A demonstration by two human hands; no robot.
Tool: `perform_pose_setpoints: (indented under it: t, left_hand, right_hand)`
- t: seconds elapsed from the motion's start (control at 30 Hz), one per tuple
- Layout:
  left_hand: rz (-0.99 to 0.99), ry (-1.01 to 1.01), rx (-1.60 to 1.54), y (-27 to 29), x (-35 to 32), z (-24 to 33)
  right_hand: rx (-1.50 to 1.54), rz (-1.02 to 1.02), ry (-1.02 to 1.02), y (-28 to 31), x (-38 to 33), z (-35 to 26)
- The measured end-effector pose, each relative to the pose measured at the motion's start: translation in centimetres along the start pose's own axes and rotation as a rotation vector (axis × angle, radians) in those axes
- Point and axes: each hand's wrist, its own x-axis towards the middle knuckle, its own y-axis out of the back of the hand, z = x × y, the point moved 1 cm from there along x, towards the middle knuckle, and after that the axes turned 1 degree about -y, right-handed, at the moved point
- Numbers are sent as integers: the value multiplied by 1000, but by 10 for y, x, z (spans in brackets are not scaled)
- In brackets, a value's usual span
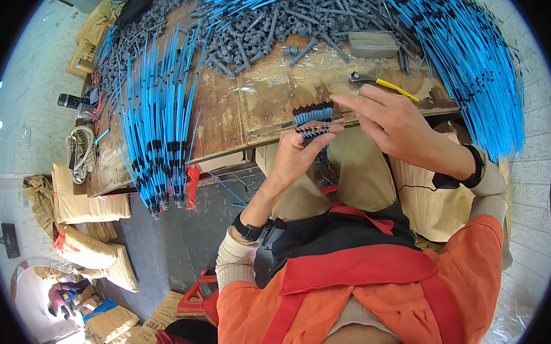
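Note:
My left hand (299, 157) is closed around a bundle of thin blue tubes (313, 118) with black ends, held upright at the table's front edge above my lap. A thin pale strand seems to run across the bundle near my left thumb. My right hand (397, 121) is beside the bundle's right side, its index finger reaching to the black ends and the other fingers curled in. Whatever those curled fingers may grip is too small to make out. The lower part of the bundle is mostly hidden behind my left hand.
Pliers (384, 86) with a yellow handle lie on the wooden table (259, 113), near a grey block (373, 45). Grey plastic fittings (250, 39) heap up behind. Blue tubes lie in bundles at left (161, 111) and in a large pile (476, 70) at right. Cartons (90, 191) stand at left.

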Motion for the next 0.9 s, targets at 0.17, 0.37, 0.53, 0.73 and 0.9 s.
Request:
perform_pose_setpoints:
  t: [0.17,0.37,0.53,0.73,0.9]
  left_hand:
    - [-4,-6,20,1,1,-1]
    - [-11,-8,20,-2,2,0]
    - [-1,1,20,-2,1,1]
    - [10,73,-37,-2,1,3]
    - [0,84,-77,-4,1,5]
  right_hand:
    - [-67,23,49,0,2,0]
    - [-244,127,162,5,8,-1]
    - [-214,177,181,4,11,-1]
    - [45,187,63,-3,6,7]
    - [110,202,40,-9,5,9]
